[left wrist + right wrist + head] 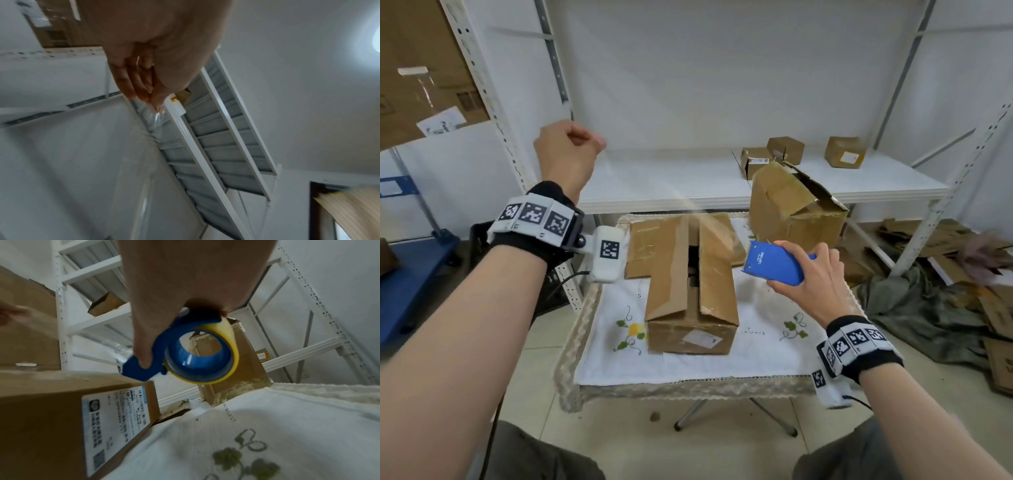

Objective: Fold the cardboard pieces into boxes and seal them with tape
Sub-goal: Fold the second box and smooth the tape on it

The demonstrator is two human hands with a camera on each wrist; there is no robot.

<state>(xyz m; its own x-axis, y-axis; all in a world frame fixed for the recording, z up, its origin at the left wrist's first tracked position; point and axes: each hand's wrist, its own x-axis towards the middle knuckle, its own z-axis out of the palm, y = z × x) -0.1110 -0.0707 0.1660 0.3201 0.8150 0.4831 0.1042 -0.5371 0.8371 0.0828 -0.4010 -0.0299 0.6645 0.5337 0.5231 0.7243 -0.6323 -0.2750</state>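
Brown cardboard box [690,291], flaps ajar, on white embroidered tablecloth [756,349]. Right hand [804,281] grips blue tape dispenser [774,262] right of box; left hand [566,150] pinches clear tape strip [681,202] raised above box.

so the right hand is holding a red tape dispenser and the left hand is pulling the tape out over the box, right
Not quite: the tape dispenser in the right hand is blue, not red, as the head view and right wrist view show. The rest holds: the left hand pinches the end of the clear tape, stretched out above the box on the table.
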